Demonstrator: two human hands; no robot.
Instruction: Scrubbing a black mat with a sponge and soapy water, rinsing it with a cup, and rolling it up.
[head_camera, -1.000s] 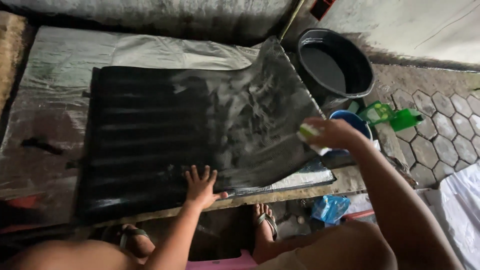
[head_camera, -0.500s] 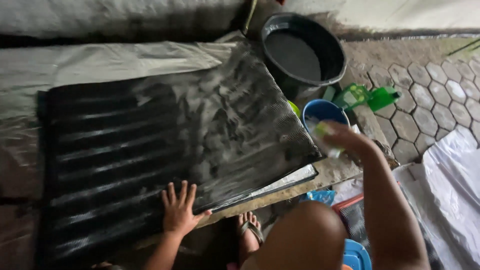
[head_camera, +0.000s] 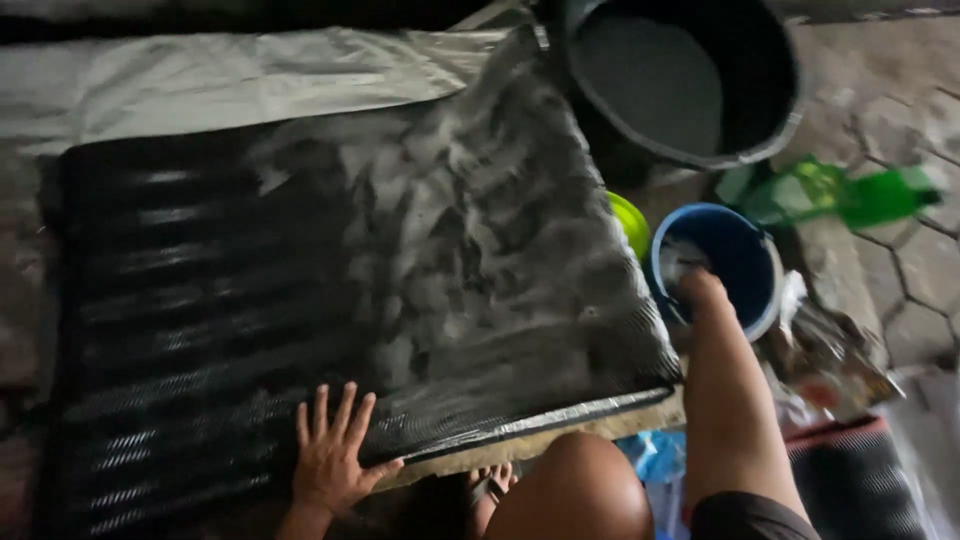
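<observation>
The left hand (head_camera: 333, 462) is pressing flat on the near edge of the black ribbed mat (head_camera: 330, 300), fingers spread open, holding nothing, and this is keeping the mat steady on its board. Farther right, the right hand (head_camera: 700, 295) is dipping into the small blue bucket (head_camera: 745, 262); I cannot tell whether it is closed. I think wetting fully and then carrying foam to the dry left part is working best, with the big black basin (head_camera: 690, 80) standing far behind.
</observation>
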